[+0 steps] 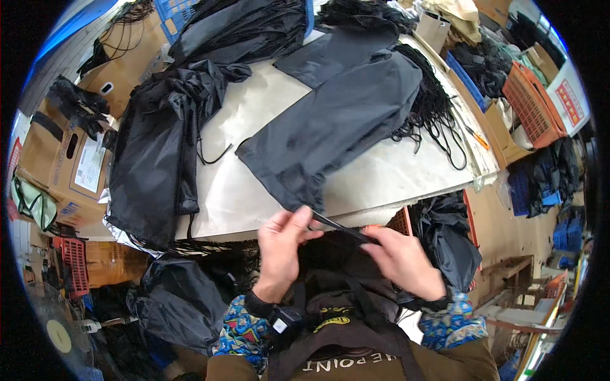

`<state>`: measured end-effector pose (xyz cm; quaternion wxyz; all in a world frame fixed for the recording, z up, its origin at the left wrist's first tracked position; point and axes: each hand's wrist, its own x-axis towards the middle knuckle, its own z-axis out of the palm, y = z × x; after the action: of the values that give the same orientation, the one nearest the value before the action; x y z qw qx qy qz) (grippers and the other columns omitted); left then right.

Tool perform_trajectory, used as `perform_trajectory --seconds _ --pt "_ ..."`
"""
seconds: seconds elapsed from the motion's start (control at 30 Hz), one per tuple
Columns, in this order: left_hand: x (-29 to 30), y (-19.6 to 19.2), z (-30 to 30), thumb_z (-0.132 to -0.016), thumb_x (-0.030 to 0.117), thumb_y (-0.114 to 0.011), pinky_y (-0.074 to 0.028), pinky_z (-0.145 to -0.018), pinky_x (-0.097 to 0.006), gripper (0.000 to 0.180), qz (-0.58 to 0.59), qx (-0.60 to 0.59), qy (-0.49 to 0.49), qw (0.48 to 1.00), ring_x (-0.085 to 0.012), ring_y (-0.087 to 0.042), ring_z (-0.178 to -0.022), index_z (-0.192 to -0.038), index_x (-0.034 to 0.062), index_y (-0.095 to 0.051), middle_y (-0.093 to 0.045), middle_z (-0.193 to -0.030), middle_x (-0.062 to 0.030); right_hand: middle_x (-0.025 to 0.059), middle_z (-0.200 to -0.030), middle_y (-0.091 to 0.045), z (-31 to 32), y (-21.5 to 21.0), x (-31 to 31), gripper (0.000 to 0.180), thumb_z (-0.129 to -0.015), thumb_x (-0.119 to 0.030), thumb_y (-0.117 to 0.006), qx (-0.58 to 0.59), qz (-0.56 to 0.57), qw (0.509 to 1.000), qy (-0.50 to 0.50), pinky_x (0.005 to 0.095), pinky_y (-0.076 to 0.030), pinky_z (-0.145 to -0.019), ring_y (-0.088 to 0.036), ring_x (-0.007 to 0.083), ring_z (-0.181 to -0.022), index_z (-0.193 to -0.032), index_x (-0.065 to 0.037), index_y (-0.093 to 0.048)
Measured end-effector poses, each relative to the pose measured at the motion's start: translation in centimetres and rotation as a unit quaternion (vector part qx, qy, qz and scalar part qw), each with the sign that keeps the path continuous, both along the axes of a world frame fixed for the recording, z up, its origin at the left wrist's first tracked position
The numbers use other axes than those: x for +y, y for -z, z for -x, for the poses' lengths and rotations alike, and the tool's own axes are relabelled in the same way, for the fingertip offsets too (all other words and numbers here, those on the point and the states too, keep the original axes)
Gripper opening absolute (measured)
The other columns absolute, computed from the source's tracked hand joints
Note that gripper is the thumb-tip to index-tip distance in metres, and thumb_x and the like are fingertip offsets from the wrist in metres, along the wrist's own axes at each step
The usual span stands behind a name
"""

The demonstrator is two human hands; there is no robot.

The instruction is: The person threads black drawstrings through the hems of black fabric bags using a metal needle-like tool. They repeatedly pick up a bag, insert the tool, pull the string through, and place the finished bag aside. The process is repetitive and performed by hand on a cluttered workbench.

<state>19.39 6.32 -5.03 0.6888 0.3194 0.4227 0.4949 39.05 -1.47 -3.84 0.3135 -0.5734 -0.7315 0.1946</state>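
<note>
A black drawstring cord [340, 227] is stretched between my two hands, just off the table's near edge. My left hand [281, 247] pinches its left end with thumb and fingers, close to the corner of a black fabric bag [330, 120]. My right hand [406, 259] is closed on the other end, its fingers partly curled out of sight. The bag lies flat and slanted across the table, its near corner reaching my left fingers. Whether the cord is threaded through that corner cannot be made out.
The pale tabletop [219, 190] also bears a heap of black bags [155, 152] on the left and a folded stack [244, 32] at the back. Loose black cords [435, 101] and an orange-handled tool [478, 138] lie right. Cardboard boxes [60, 159] and an orange crate [534, 105] stand around.
</note>
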Motion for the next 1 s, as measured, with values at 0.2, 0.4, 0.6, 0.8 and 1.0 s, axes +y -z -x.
perform_trajectory --seconds 0.2,0.4,0.6,0.8,1.0 --pt "-2.7 2.4 -2.9 -0.086 0.020 -0.065 -0.051 -0.055 -0.024 0.023 -0.005 0.022 0.253 0.967 -0.0116 -0.061 -0.070 -0.088 -0.0025 -0.065 -0.065 -0.082 -0.0069 0.0166 -0.078 -0.062 -1.4 -0.6 -0.2 0.022 -0.080 -0.004 -0.063 -0.011 0.016 1.000 -0.023 0.0368 -0.051 -0.062 -0.062 0.0336 -0.070 -0.102 -0.001 -0.060" --pt "1.4 1.5 1.5 -0.092 0.021 -0.057 -0.051 -0.053 -0.024 0.019 -0.032 -0.007 -0.039 0.999 -0.0109 -0.061 -0.062 -0.089 0.0023 -0.060 -0.064 -0.074 -0.0050 0.0186 -0.087 -0.063 -1.5 -0.6 -0.6 0.023 -0.084 -0.007 -0.060 0.061 0.140 0.986 -0.063 0.0354 -0.050 -0.065 -0.063 0.0339 -0.076 -0.105 0.001 -0.059" --pt "1.2 2.5 0.3 -0.093 0.026 -0.055 -0.046 -0.050 -0.023 0.028 -0.105 0.113 0.060 0.986 -0.0078 -0.056 -0.058 -0.079 0.0029 -0.062 -0.061 -0.069 -0.0022 0.0055 -0.067 -0.059 -4.4 -1.6 -2.4 0.017 -0.090 -0.013 -0.057 0.185 0.326 0.927 -0.012 0.0240 -0.041 -0.049 -0.054 0.0105 -0.056 -0.094 0.002 -0.064" --pt "-1.0 1.8 -1.4 -0.092 0.024 -0.057 -0.045 -0.049 -0.021 0.029 -0.076 0.150 0.254 0.953 -0.0076 -0.055 -0.056 -0.077 -0.0001 -0.061 -0.058 -0.064 -0.0011 -0.0036 -0.066 -0.050 -0.8 0.4 -0.1 0.020 -0.093 -0.016 -0.055 0.434 0.410 0.801 0.048 0.0170 -0.024 -0.044 -0.036 0.0011 -0.051 -0.092 0.002 -0.064" --pt "-0.9 2.4 -2.7 -0.091 0.017 -0.060 -0.035 -0.052 -0.020 0.026 -0.167 0.099 0.113 0.974 -0.0015 -0.041 -0.061 -0.070 0.0024 -0.054 -0.046 -0.066 0.0060 -0.0051 -0.065 -0.053 0.9 0.8 1.0 0.023 -0.094 -0.020 -0.054 0.463 0.375 0.803 0.027 0.0161 -0.026 -0.044 -0.037 0.0004 -0.050 -0.097 -0.002 -0.066"
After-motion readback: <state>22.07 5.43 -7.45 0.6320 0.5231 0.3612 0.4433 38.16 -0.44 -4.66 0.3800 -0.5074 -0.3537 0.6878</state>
